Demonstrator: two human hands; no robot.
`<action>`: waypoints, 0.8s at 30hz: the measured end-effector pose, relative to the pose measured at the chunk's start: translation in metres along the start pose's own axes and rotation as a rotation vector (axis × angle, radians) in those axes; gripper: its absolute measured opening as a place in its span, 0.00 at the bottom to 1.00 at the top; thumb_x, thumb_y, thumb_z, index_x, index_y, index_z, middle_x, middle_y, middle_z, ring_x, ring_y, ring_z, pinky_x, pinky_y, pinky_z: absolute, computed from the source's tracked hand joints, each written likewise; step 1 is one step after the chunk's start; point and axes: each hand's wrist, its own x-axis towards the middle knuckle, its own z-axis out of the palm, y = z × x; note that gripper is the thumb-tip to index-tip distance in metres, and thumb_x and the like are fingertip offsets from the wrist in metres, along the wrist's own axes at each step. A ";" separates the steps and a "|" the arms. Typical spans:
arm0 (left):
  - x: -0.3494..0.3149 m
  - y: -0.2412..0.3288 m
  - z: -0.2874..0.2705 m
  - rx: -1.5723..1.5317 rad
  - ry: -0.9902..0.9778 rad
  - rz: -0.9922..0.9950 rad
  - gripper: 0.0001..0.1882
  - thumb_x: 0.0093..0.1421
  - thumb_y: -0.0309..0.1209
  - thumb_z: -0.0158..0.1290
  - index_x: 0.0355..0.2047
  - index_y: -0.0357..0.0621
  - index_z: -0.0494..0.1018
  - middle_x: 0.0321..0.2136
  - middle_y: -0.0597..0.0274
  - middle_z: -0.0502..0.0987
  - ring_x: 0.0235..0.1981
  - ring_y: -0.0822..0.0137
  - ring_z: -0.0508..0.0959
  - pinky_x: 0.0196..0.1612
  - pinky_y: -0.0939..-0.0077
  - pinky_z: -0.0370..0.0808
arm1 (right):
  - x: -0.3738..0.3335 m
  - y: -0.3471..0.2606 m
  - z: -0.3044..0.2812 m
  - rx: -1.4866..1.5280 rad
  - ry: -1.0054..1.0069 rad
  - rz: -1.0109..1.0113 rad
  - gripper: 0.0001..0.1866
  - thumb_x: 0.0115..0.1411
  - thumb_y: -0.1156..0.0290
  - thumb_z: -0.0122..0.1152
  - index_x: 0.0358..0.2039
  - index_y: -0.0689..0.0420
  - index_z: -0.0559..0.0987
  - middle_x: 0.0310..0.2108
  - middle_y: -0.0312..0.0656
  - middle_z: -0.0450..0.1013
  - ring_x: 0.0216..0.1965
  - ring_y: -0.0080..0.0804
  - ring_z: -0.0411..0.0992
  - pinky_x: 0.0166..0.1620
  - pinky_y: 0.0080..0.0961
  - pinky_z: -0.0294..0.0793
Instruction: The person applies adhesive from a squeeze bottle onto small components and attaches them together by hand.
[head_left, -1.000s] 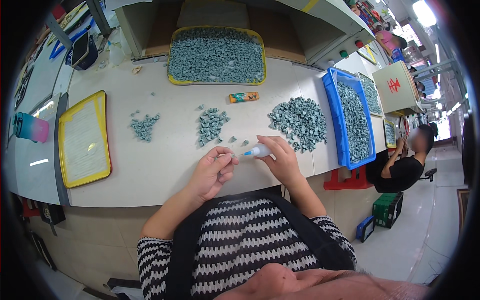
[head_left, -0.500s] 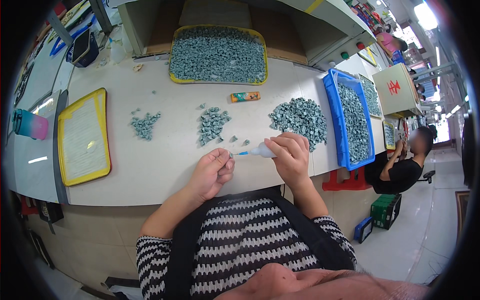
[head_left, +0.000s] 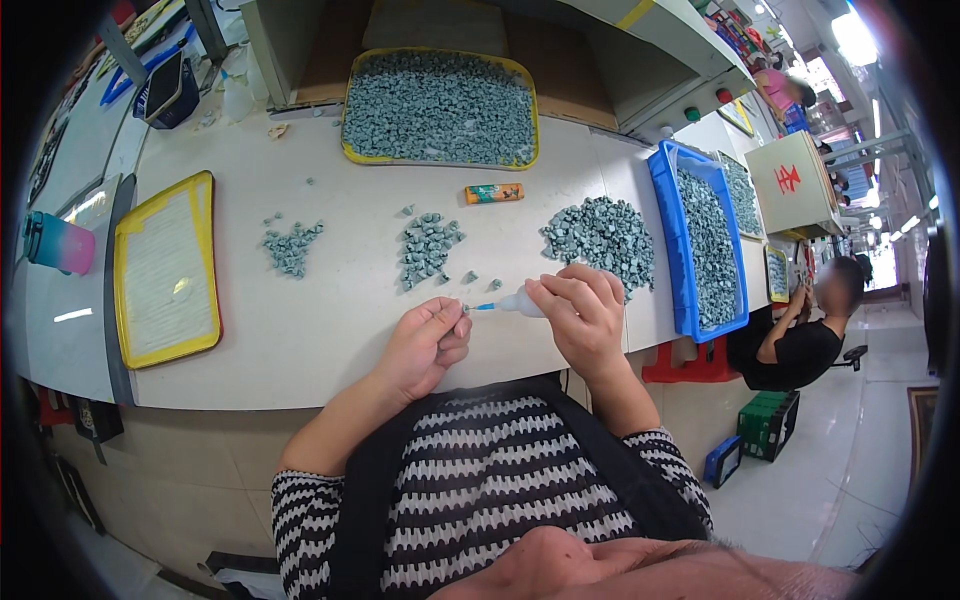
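Over the near side of the counter (head_left: pixel 330 345), the left hand (head_left: pixel 430 338) pinches a small grey-green piece (head_left: pixel 466 308); the right hand (head_left: pixel 582 318) grips a white bottle (head_left: pixel 515 303), its blue tip (head_left: pixel 486 306) pointing left at the piece.

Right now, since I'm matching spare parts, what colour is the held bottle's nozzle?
The nozzle is blue; it shows best in the head view.

translucent plastic bottle (head_left: pixel 521 302), rough matt pieces (head_left: pixel 600 240), glossy plastic bin (head_left: pixel 668 230), smooth tabletop (head_left: pixel 300 345)
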 end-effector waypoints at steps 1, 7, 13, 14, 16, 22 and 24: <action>0.000 0.000 0.001 0.001 0.001 -0.005 0.09 0.65 0.31 0.40 0.28 0.41 0.61 0.23 0.65 0.65 0.18 0.79 0.56 0.18 0.88 0.54 | 0.001 0.000 -0.001 -0.002 -0.004 0.000 0.15 0.41 0.72 0.57 0.34 0.51 0.80 0.32 0.29 0.71 0.36 0.26 0.68 0.39 0.24 0.61; -0.001 0.002 0.001 0.012 -0.003 -0.005 0.09 0.65 0.32 0.40 0.29 0.41 0.61 0.23 0.66 0.65 0.18 0.79 0.56 0.18 0.88 0.54 | -0.005 0.004 0.005 -0.002 0.007 0.035 0.16 0.40 0.73 0.59 0.34 0.51 0.79 0.32 0.30 0.71 0.36 0.27 0.69 0.39 0.25 0.61; 0.005 -0.002 0.000 0.010 0.044 0.007 0.08 0.65 0.32 0.41 0.30 0.42 0.62 0.23 0.67 0.64 0.20 0.79 0.57 0.19 0.88 0.54 | -0.024 0.007 0.027 0.310 0.025 0.392 0.18 0.40 0.78 0.68 0.34 0.57 0.77 0.32 0.37 0.73 0.36 0.31 0.72 0.42 0.25 0.66; 0.006 -0.002 0.002 0.015 0.037 0.001 0.08 0.65 0.32 0.41 0.30 0.42 0.62 0.23 0.67 0.64 0.20 0.79 0.57 0.19 0.88 0.54 | -0.032 0.007 0.036 0.461 0.041 0.541 0.18 0.42 0.78 0.69 0.36 0.58 0.76 0.34 0.40 0.74 0.37 0.31 0.72 0.43 0.25 0.67; 0.008 -0.005 -0.001 -0.007 0.058 0.001 0.07 0.65 0.32 0.42 0.32 0.42 0.63 0.23 0.67 0.63 0.20 0.79 0.57 0.19 0.88 0.55 | -0.045 0.010 0.053 0.576 -0.051 0.618 0.21 0.45 0.81 0.66 0.41 0.60 0.71 0.39 0.42 0.73 0.41 0.31 0.71 0.46 0.25 0.69; 0.015 -0.007 -0.014 0.005 0.041 -0.040 0.05 0.64 0.30 0.42 0.33 0.42 0.64 0.23 0.66 0.65 0.18 0.80 0.58 0.16 0.88 0.53 | -0.057 0.013 0.073 1.013 -0.043 0.744 0.21 0.52 0.83 0.58 0.46 0.60 0.65 0.46 0.45 0.70 0.45 0.30 0.69 0.50 0.26 0.66; 0.015 -0.007 -0.014 0.013 0.042 -0.043 0.05 0.64 0.31 0.42 0.34 0.43 0.64 0.22 0.67 0.64 0.17 0.80 0.57 0.14 0.88 0.51 | -0.066 0.033 0.068 0.899 -0.033 0.681 0.19 0.53 0.80 0.57 0.46 0.61 0.67 0.45 0.44 0.70 0.45 0.29 0.69 0.49 0.27 0.66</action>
